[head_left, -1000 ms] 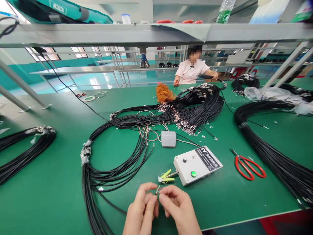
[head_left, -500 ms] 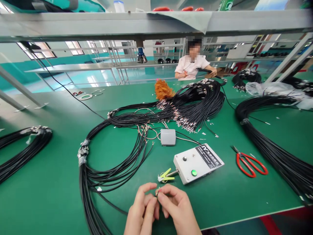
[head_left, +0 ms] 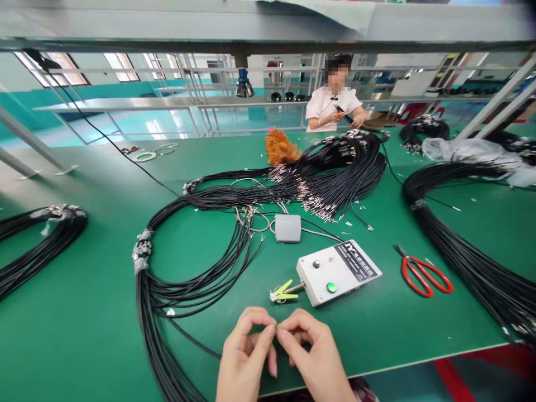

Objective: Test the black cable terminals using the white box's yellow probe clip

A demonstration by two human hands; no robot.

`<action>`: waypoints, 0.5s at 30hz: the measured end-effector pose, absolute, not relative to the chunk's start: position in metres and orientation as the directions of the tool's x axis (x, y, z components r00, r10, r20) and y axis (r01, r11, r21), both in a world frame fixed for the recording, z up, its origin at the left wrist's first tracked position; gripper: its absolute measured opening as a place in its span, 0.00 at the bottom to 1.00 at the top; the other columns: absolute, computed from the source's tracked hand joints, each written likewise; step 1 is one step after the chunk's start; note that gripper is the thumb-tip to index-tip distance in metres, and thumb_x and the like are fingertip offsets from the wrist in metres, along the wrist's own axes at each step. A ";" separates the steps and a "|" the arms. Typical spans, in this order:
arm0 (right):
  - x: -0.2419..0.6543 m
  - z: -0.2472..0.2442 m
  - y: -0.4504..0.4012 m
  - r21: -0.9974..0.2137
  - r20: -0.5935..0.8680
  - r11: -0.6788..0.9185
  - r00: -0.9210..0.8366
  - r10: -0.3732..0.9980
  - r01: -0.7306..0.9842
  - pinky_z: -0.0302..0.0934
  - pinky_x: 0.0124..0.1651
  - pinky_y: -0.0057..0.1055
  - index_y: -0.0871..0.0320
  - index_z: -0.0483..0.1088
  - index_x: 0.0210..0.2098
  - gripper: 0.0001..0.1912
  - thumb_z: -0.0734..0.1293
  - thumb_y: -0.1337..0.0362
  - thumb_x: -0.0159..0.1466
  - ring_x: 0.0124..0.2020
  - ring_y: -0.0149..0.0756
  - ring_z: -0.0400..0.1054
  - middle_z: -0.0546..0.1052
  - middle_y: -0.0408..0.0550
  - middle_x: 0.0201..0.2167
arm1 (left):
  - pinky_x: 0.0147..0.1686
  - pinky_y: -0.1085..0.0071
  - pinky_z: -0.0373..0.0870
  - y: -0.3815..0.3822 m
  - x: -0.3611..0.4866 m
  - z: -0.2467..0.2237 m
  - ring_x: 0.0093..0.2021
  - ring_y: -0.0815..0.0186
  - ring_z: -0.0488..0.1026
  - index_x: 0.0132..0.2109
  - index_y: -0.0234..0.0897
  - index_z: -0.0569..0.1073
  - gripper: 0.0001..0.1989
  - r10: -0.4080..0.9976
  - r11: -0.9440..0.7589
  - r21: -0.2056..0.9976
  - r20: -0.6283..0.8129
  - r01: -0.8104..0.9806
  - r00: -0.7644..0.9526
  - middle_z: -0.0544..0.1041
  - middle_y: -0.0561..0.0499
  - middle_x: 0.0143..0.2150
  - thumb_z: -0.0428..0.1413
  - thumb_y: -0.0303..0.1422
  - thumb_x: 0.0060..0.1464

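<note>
My left hand (head_left: pixel 247 357) is closed in a pinch at the near edge of the green table. One black cable (head_left: pixel 196 341) leads from the bundle on the left into it. The right hand (head_left: pixel 312 352) is pinched as well, thumb and forefinger meeting the left fingertips at the cable's end. Fingers mostly cover the thin wires there. Just beyond the hands lies a white control box (head_left: pixel 337 271) with a green button and a yellow-green clip (head_left: pixel 285 291) on its shaft. The long black cable bundle (head_left: pixel 146 329) curves along my left side.
Red-handled scissors (head_left: pixel 425 276) lie right of the box, and a grey adapter (head_left: pixel 287 229) behind it. More black cables (head_left: pixel 456 240) curve along the right. An orange fluffy duster (head_left: pixel 281 146) stands farther back. Across the table a person (head_left: pixel 335 106) handles cables. A shelf (head_left: pixel 188 25) spans overhead.
My fingertips have come together over the wire ends, which showed reddish between them before. The view has tilted slightly down. The person opposite has brought their hands closer together.
</note>
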State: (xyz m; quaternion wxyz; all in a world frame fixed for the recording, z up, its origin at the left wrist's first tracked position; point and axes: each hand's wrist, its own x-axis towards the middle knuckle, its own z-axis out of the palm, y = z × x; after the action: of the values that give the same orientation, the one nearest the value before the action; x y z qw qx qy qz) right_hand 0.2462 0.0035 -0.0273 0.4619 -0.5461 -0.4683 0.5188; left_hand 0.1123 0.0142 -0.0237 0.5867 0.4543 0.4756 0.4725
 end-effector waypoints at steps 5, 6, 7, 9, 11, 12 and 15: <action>0.251 -0.027 0.001 -0.955 0.016 0.012 0.009 1.000 0.296 0.59 0.28 0.24 0.58 0.70 0.27 0.10 0.64 0.64 0.64 0.24 0.28 0.62 0.68 0.41 0.26 | 0.27 0.75 0.69 0.006 0.116 -0.029 0.26 0.69 0.71 0.35 0.40 0.73 0.08 0.987 -0.163 0.968 0.157 0.193 0.044 0.72 0.53 0.32 0.52 0.34 0.62; 0.253 -0.027 0.000 -0.941 0.046 0.045 -0.005 0.999 0.336 0.59 0.29 0.24 0.58 0.70 0.27 0.10 0.64 0.65 0.65 0.24 0.28 0.63 0.68 0.41 0.26 | 0.32 0.73 0.70 0.005 0.115 -0.030 0.30 0.66 0.72 0.35 0.41 0.73 0.09 0.973 -0.231 0.941 0.223 0.249 0.062 0.73 0.52 0.32 0.51 0.32 0.63; 0.255 -0.026 0.000 -0.926 0.074 0.076 -0.020 0.997 0.369 0.59 0.29 0.24 0.58 0.70 0.27 0.10 0.63 0.65 0.65 0.25 0.28 0.64 0.69 0.42 0.26 | 0.35 0.72 0.70 0.006 0.114 -0.030 0.32 0.65 0.73 0.35 0.41 0.73 0.09 0.963 -0.270 0.920 0.257 0.285 0.081 0.74 0.52 0.31 0.50 0.31 0.63; 0.262 -0.025 -0.001 -0.902 0.116 0.125 -0.046 0.992 0.414 0.60 0.30 0.24 0.57 0.70 0.29 0.10 0.62 0.66 0.66 0.26 0.28 0.66 0.70 0.42 0.27 | 0.34 0.73 0.69 0.009 0.109 -0.031 0.31 0.66 0.72 0.35 0.41 0.73 0.09 0.967 -0.251 0.913 0.225 0.322 0.115 0.74 0.52 0.30 0.50 0.30 0.62; 0.269 -0.023 -0.003 -0.882 0.152 0.155 -0.042 0.987 0.446 0.61 0.31 0.24 0.57 0.70 0.30 0.10 0.61 0.66 0.67 0.27 0.29 0.67 0.71 0.43 0.28 | 0.29 0.74 0.67 0.015 0.103 -0.030 0.28 0.67 0.71 0.33 0.39 0.72 0.09 0.983 -0.160 0.930 0.120 0.330 0.137 0.73 0.53 0.28 0.52 0.32 0.62; 0.272 -0.021 -0.003 -0.866 0.176 0.173 -0.038 0.984 0.469 0.61 0.31 0.24 0.56 0.70 0.30 0.10 0.61 0.66 0.67 0.27 0.29 0.67 0.71 0.43 0.28 | 0.26 0.75 0.66 0.018 0.100 -0.029 0.25 0.67 0.69 0.33 0.39 0.72 0.09 0.988 -0.103 0.939 0.059 0.328 0.142 0.72 0.54 0.26 0.52 0.34 0.62; 0.273 -0.014 -0.001 -0.737 0.322 0.292 -0.064 0.945 0.610 0.60 0.34 0.28 0.55 0.71 0.34 0.08 0.61 0.66 0.68 0.30 0.32 0.68 0.74 0.44 0.30 | 0.21 0.76 0.61 0.024 0.096 -0.027 0.22 0.69 0.65 0.33 0.37 0.71 0.11 0.987 0.015 0.954 -0.062 0.299 0.148 0.70 0.55 0.24 0.51 0.37 0.62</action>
State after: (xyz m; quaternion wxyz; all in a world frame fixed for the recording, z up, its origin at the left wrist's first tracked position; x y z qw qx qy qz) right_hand 0.2732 -0.0013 -0.0140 0.3982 -0.5565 -0.6983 0.2103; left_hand 0.0961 0.0245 -0.0265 0.4664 0.5971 0.5385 0.3688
